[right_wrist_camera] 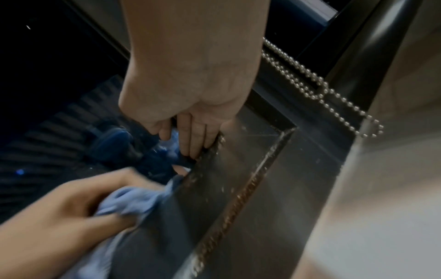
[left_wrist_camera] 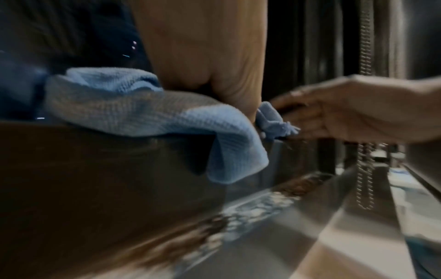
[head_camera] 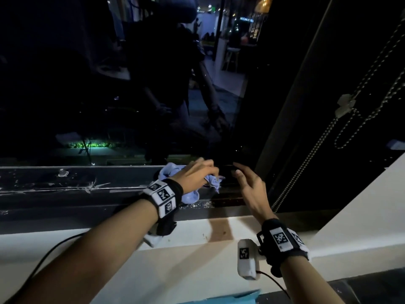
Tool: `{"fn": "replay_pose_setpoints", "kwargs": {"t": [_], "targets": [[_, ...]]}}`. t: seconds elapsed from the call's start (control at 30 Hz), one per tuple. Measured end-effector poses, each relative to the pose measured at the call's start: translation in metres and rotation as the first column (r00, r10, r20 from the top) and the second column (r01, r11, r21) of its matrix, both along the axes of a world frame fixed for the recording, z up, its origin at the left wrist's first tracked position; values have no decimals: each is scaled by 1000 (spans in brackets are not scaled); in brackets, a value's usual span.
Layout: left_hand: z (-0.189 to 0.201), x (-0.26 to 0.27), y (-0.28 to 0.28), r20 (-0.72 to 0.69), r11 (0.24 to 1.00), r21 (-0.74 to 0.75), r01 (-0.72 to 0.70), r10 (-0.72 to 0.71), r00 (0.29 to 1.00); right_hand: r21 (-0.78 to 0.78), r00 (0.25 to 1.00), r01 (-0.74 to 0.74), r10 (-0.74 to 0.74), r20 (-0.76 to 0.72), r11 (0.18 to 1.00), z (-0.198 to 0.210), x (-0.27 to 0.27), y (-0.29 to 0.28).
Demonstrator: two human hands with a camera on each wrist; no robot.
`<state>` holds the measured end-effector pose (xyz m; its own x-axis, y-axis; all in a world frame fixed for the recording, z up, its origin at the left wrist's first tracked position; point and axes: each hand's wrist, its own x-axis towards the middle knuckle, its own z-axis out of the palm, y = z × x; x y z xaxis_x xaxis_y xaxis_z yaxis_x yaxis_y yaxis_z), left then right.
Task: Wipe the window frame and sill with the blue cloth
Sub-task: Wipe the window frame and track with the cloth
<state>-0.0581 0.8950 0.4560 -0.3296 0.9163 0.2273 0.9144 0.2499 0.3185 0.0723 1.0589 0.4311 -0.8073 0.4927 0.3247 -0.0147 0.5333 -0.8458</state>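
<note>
My left hand (head_camera: 197, 174) grips the bunched blue cloth (head_camera: 169, 170) and holds it against the dark bottom rail of the window frame (head_camera: 87, 178), close to the right corner. Folds of the cloth (left_wrist_camera: 143, 113) hang over the rail edge, and a small frayed tip sticks out to the right. My right hand (head_camera: 243, 178) is just right of that tip with nothing in it. Its straight fingers (right_wrist_camera: 195, 139) lie along the rail's upper edge by the corner. The white sill (head_camera: 131, 238) runs below both wrists.
A metal bead chain (head_camera: 306, 163) hangs in loops along the dark right upright, close to my right hand. White specks and brown grime line the frame's lower channel (right_wrist_camera: 238, 198). The dark glass reflects a person. A light blue item (head_camera: 230, 298) lies at the bottom edge.
</note>
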Motion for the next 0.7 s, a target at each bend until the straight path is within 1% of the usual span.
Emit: {"fn": "replay_pose_setpoints", "kwargs": {"t": [0.07,0.1,0.17,0.23,0.4,0.53,0.6,0.63,0.7], "targets": [[3,11,24,-33,998,-55,-22,20,999,-15,999,11,-12,-46,1000,5,0,4],[2,14,33,-39,998,-59,-31,29,999,-24,998,14,-16,-63,1000,7,0,5],[-3,18,47,-31,998,-42,-37,36,999,-29,996,32,-35,-86,999,9,2,7],[-5,18,51,2,999,-23,-35,35,999,-10,995,56,-57,-78,998,9,5,8],[1,8,24,73,1000,-5,17,-16,997,140,998,48,-52,21,989,7,18,9],[-9,-11,-7,122,998,-14,-64,65,990,193,994,-29,9,107,981,-7,29,18],[-11,-11,-9,134,996,-21,-91,93,987,220,986,-70,34,161,973,-16,32,19],[-10,-8,-6,128,994,-23,-105,107,986,222,985,-76,38,169,972,-19,33,18],[-9,-2,2,107,991,-27,-135,137,985,225,991,-67,38,130,972,-23,34,14]]}}
